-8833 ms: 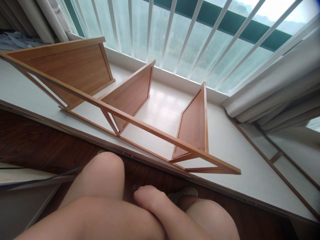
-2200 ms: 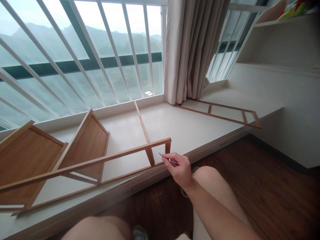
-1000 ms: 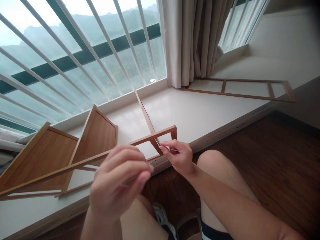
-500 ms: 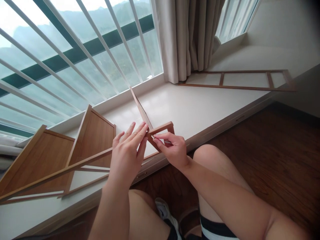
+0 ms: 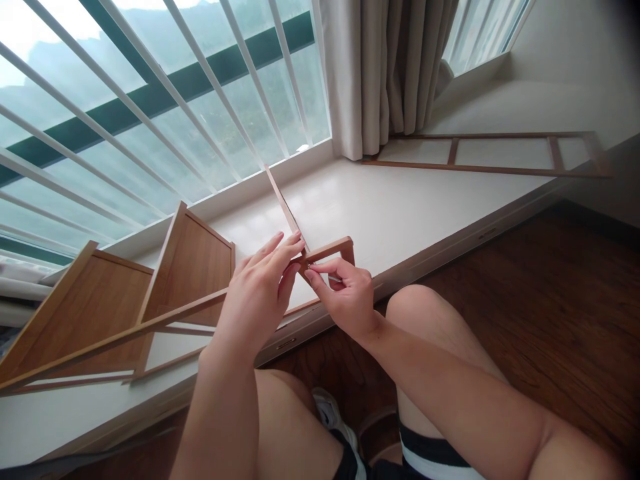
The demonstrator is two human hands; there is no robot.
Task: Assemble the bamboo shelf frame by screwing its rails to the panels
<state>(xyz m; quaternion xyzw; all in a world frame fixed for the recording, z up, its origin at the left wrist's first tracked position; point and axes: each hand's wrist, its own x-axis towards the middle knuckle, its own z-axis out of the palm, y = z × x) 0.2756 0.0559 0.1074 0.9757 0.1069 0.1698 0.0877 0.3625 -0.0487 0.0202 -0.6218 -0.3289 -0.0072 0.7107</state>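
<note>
My left hand rests with its fingers stretched out over the corner of a wooden frame, steadying or touching it near the joint. My right hand pinches a small metal fastener between thumb and index finger, right against that joint. Its exact kind is too small to make out. From the corner a long wooden rail runs back toward the window, and another slim rail extends left over the wooden panels. Part of the joint is hidden behind my fingers.
Two upright wooden panels stand on the white window sill at the left. A ladder-like wooden frame lies farther right, by the grey curtain. White bars cross the window. Below the sill is a dark wooden floor.
The fastener in my right fingers sits closer against the joint and shows less. My left hand has shifted slightly, still on the frame. The view has tilted a little.
</note>
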